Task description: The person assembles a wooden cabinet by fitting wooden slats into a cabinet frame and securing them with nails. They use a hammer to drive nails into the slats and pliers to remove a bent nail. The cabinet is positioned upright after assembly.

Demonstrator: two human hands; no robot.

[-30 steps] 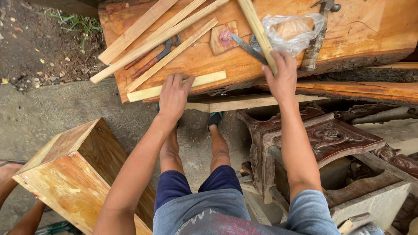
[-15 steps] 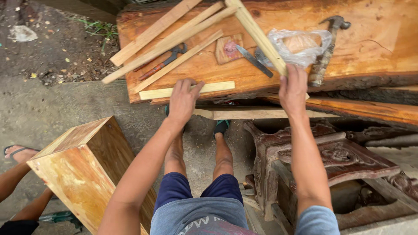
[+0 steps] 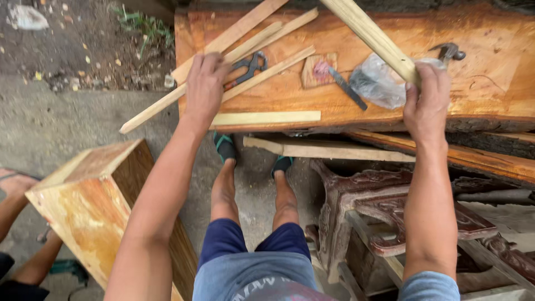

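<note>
**Two hands on wood strips over a thick slab**

The left hand (image 3: 205, 83) lies flat, fingers spread narrow, on long thin strips (image 3: 245, 47) at the left part of the orange slab (image 3: 490, 83). The right hand (image 3: 428, 103) is closed around a pale wooden stick (image 3: 370, 36) that runs far and left. Between the hands lie pincers (image 3: 249, 66), a chisel (image 3: 340, 83) and a plastic bag (image 3: 376, 83). A wooden box (image 3: 95, 206) stands near left.

Single head cam, looking steeply down and forward: close on both forearms, wooden slab (image 3: 390, 83) ahead, legs and concrete ground (image 3: 67, 134) below.
</note>
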